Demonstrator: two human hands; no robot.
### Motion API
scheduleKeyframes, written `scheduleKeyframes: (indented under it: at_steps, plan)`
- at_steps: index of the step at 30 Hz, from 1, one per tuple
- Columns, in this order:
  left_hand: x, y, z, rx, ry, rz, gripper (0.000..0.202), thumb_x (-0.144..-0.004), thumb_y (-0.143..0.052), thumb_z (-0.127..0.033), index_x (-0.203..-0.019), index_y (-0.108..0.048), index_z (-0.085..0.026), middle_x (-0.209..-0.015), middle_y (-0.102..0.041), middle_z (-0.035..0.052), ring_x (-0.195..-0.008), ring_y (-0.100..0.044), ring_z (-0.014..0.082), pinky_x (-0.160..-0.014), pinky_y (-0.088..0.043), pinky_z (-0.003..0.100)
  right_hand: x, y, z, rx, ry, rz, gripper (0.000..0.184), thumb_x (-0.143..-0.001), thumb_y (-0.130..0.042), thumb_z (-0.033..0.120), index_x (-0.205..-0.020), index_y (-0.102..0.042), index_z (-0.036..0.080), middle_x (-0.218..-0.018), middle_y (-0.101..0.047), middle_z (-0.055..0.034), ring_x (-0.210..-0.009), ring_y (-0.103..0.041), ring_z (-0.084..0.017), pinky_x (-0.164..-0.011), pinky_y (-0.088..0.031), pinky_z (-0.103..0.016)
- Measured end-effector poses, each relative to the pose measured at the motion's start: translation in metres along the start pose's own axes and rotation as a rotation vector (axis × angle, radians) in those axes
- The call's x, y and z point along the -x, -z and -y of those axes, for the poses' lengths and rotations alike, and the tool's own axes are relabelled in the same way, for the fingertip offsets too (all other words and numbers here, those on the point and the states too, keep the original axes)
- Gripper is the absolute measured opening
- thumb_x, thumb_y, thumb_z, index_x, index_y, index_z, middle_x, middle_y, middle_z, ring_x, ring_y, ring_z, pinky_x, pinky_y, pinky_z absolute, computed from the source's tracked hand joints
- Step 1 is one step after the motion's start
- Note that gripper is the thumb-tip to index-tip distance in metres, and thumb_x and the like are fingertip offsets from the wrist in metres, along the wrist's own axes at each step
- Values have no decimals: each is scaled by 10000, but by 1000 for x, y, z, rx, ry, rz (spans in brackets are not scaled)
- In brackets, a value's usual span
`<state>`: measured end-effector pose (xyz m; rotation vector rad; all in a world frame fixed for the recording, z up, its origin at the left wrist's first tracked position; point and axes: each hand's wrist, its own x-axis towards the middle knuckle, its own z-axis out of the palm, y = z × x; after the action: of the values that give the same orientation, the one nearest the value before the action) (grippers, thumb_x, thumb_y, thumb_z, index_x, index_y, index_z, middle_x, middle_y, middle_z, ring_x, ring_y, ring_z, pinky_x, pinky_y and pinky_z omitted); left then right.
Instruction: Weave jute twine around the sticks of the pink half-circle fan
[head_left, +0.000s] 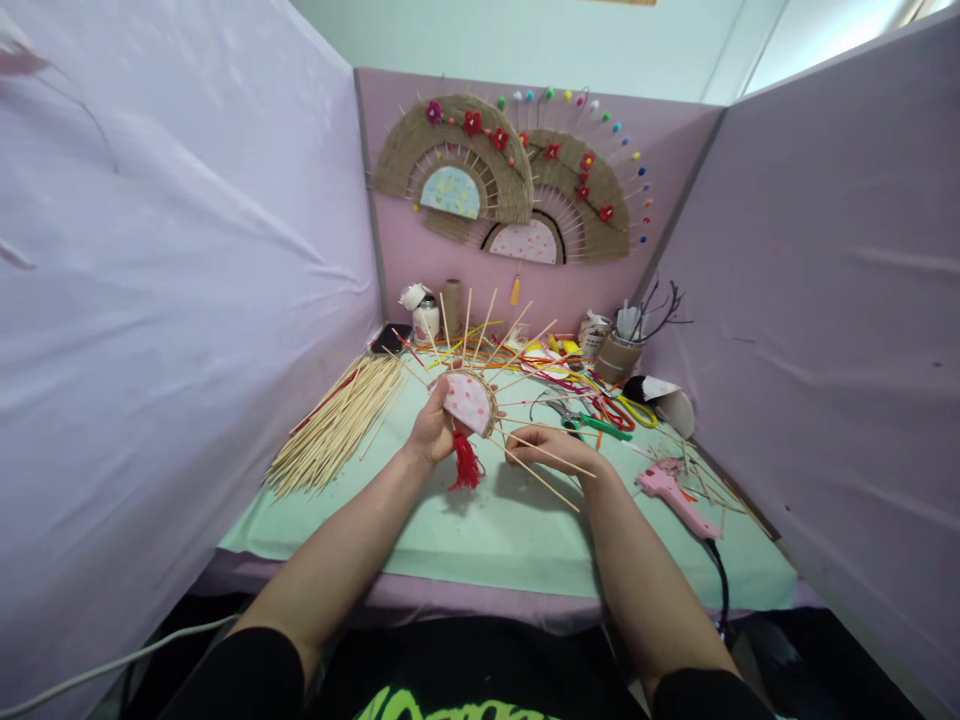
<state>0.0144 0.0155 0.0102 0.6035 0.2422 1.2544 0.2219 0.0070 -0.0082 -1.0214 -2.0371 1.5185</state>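
Holding a small half-round fan piece [468, 402] upright above the green mat [495, 530], the left hand [433, 430] pinches its lower edge; a red tassel [466, 465] hangs below; the right hand [551, 447] closes loosely on thin sticks [541, 465] fanning outward; only a narrow band looks woven, so most weaving seems left; spare skewers [337, 425] lie alongside.

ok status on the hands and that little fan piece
Left hand grips small fan, red tassel hanging. Right hand on a skewer. Glue gun lies to the right.
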Motion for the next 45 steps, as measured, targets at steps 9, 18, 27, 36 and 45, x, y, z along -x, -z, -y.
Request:
scheduleKeyframes:
  at_steps: [9,18,27,36,45]
  plan:
    - [1,-2,-1,-5,-47,-67,411,-892,-488,-328,-1298,-479,-263,-880,-683,47,-803,-677,206,-811,-533,501,3,-1,12,35,1,109,254,-745,-624,408,-693,-592,161,-615,-538,35,-571,-451,-95,-559,-340,-218]
    - [1,-3,-3,-11,-33,-110,410,-887,-493,-337,-1293,-490,-280,-889,-688,47,-784,-677,204,-796,-535,502,3,-3,12,-44,-28,130,294,-748,-640,445,-717,-591,157,-613,-560,29,-552,-479,-91,-534,-364,-212]
    - [-7,2,-20,-43,-157,-237,326,-878,-518,-294,-1190,-562,-212,-837,-695,34,-715,-673,170,-778,-552,402,21,32,-6,-238,-31,-321,324,-684,-710,443,-755,-582,154,-512,-385,74,-446,-305,-51,-449,-239,-209]
    - [-15,13,-24,-90,-289,-286,303,-841,-573,-220,-1144,-584,-205,-802,-702,12,-700,-674,143,-693,-550,277,20,37,-5,-370,240,-597,295,-687,-707,439,-721,-550,192,-506,-356,68,-475,-301,-74,-478,-254,-241]
    - [-14,6,-29,-9,-344,-350,280,-850,-577,-288,-1123,-605,-229,-822,-698,2,-716,-669,136,-735,-539,283,17,31,-5,-267,94,-450,340,-674,-681,500,-707,-566,181,-470,-303,79,-433,-232,-62,-420,-175,-224]
